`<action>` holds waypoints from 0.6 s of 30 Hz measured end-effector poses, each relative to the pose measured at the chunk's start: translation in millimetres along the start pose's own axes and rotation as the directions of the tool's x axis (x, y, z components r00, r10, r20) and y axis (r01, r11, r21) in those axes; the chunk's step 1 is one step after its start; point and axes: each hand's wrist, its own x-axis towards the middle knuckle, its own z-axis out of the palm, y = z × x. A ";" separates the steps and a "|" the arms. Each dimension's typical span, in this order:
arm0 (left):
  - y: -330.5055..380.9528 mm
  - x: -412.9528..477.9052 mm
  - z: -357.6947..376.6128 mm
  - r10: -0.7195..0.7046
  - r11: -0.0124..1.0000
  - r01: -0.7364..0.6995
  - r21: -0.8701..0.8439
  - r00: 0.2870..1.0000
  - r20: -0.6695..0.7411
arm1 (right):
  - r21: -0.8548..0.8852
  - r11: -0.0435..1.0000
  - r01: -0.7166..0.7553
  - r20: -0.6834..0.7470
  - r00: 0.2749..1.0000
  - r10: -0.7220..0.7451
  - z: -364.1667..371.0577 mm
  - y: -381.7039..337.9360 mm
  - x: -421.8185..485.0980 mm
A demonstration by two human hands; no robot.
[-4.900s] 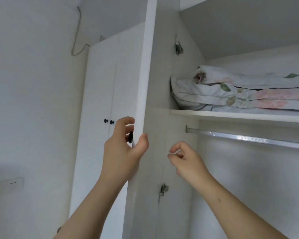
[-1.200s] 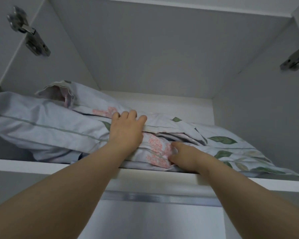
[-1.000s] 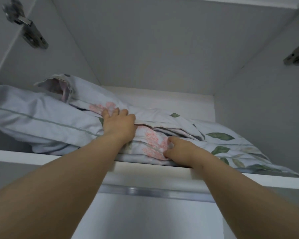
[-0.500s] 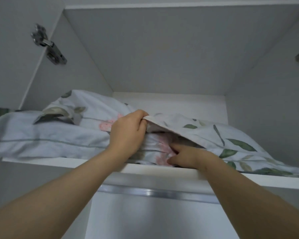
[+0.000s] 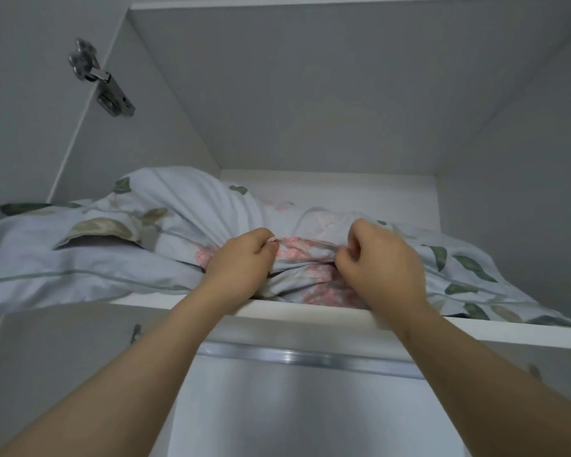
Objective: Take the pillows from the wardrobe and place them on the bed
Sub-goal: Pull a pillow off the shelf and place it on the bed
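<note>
Since half a second ago the right hand (image 5: 381, 262) rose; both it and the left hand (image 5: 241, 258) now pinch the pillow (image 5: 297, 258) edge mid-frame, on the shelf (image 5: 310, 316).

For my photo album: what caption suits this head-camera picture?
Left hand and right hand grip floral pillows on the wardrobe shelf.

Dim, flat, greyish light; soft shadows deep in wardrobe (image 5: 310, 94); wide-angle bending at edges; slight softness throughout.
</note>
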 end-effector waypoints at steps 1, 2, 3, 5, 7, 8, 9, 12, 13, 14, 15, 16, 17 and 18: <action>-2.7 -2.3 -2.7 0.013 0.997 -0.010 -0.077 0.999 0.031 | -0.015 0.999 0.029 -0.035 0.999 -0.029 -2.2 -0.5 -1.5; -4.8 -5.3 -4.7 0.034 0.991 -0.026 -0.129 0.998 0.062 | -0.051 0.998 0.024 0.036 0.999 -0.023 -2.4 1.0 -2.1; -6.0 -8.8 -6.2 0.069 0.988 -0.057 -0.142 0.994 0.084 | -0.092 0.996 0.009 0.164 0.986 0.006 -2.3 2.7 -1.1; -7.6 -15.5 -7.1 0.174 0.985 -0.172 -0.027 0.978 0.111 | -0.138 0.990 0.002 0.378 0.924 0.050 0.9 4.6 3.0; -8.5 -19.3 -7.0 0.277 0.942 -0.300 0.151 0.948 0.157 | -0.106 0.994 0.018 0.439 0.898 0.031 6.1 5.9 6.4; -7.0 -19.1 -9.5 0.286 0.926 -0.320 0.198 0.940 0.183 | -0.080 0.996 0.032 0.436 0.900 0.006 8.7 5.5 6.8; -2.9 -16.6 -14.3 0.264 0.930 -0.306 0.204 0.941 0.212 | -0.060 0.997 0.042 0.437 0.899 -0.011 10.2 5.3 7.4; 14.4 -0.9 -29.7 0.198 0.971 -0.215 0.099 0.967 0.159 | -0.031 0.999 0.034 0.454 0.891 -0.016 9.4 4.4 8.1; 20.0 8.2 -33.0 0.205 0.967 -0.211 0.140 0.977 0.056 | -0.018 1.000 0.022 0.452 0.892 -0.011 8.7 4.4 8.5; 24.0 19.5 -36.1 0.229 0.944 -0.205 0.258 0.971 -0.069 | -0.008 1.000 0.014 0.449 0.893 -0.009 8.0 4.6 8.6; 26.2 32.4 -39.8 0.255 0.895 -0.163 0.415 0.951 -0.175 | 0.006 1.000 0.010 0.442 0.897 -0.011 8.0 5.3 8.3; 23.1 45.2 -42.7 0.238 0.828 -0.077 0.555 0.945 -0.224 | 0.020 1.000 0.004 0.434 0.901 -0.012 8.2 5.6 8.2; 16.2 56.3 -45.8 0.161 0.761 0.023 0.649 0.961 -0.223 | 0.030 1.000 0.002 0.424 0.906 -0.014 7.5 5.7 7.9; 6.5 64.3 -48.8 0.029 0.715 0.123 0.688 0.978 -0.205 | 0.038 0.999 0.000 0.410 0.912 -0.016 7.2 5.6 8.3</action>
